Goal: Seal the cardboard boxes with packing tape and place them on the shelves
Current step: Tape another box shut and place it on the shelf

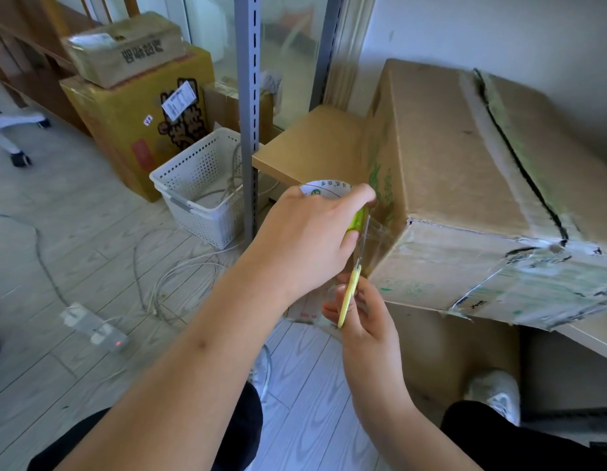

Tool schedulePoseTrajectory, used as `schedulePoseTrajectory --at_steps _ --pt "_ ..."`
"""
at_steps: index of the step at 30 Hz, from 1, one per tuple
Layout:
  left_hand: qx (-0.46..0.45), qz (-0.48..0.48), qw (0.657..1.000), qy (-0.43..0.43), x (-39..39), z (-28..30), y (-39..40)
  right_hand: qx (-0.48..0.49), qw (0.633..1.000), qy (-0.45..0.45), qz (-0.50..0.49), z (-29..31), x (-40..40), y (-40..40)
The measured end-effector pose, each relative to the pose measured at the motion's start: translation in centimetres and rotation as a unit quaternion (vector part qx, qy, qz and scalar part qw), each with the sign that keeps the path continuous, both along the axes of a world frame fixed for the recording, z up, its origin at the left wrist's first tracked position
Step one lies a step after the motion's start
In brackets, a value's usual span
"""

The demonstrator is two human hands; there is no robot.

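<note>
- My left hand (305, 239) grips the packing tape roll (326, 189) and holds it out beside the big cardboard box (465, 185), so the clear strip (380, 232) stretches taut from roll to box corner — tension makes a clean cut possible.
- My right hand (360, 311) grasps the yellow-handled scissors (349, 294), blades pointing up at the strip just beside the box edge, so little loose tail should remain.
- The box lies on the wooden shelf (312, 147), one end overhanging towards me; its top seam (519, 158) looks open and dark — I judge sealing unfinished.
- A white basket (196, 185) and loose cables (179, 273) sit on the floor below, well apart from my hands.
</note>
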State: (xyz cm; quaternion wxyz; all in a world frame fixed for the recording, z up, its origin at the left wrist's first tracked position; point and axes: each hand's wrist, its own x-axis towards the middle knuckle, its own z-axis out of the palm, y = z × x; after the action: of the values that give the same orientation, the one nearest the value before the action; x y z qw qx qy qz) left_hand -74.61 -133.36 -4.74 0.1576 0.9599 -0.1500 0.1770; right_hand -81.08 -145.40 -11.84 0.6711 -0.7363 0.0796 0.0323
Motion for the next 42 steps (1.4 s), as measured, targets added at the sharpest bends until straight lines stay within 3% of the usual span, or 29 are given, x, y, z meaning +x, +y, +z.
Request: schedulePoseTrajectory --at_steps 11,21,24,27,33,37,42 --pt "-0.023 -0.004 0.999 -0.03 0.5 -0.6 -1.0 0.012 0.999 0.01 -0.046 0.2 0.0 -0.6" --pt "-0.036 0.04 0.999 -0.006 0.4 -0.6 -1.0 -0.08 0.994 -0.023 -0.069 0.1 -0.2 -0.7" --pt "-0.068 0.062 0.995 0.047 1.0 -1.0 0.6 -0.081 0.994 -0.024 -0.071 0.1 -0.3 -0.7" --pt "-0.206 0.095 0.966 0.122 1.7 -2.0 2.8 -0.103 0.995 -0.01 -0.011 0.4 -0.5 -0.6" --pt "-0.475 0.138 0.848 0.191 1.9 -2.5 4.1 -0.13 0.99 0.005 0.047 1.3 -0.1 0.1" --pt "-0.531 0.163 0.812 0.18 1.8 -2.6 4.5 -0.089 0.992 0.036 0.077 1.5 -0.7 2.2" --pt "-0.556 0.211 0.788 0.16 2.0 -2.9 5.6 -0.125 0.99 0.031 0.055 2.5 1.9 4.1"
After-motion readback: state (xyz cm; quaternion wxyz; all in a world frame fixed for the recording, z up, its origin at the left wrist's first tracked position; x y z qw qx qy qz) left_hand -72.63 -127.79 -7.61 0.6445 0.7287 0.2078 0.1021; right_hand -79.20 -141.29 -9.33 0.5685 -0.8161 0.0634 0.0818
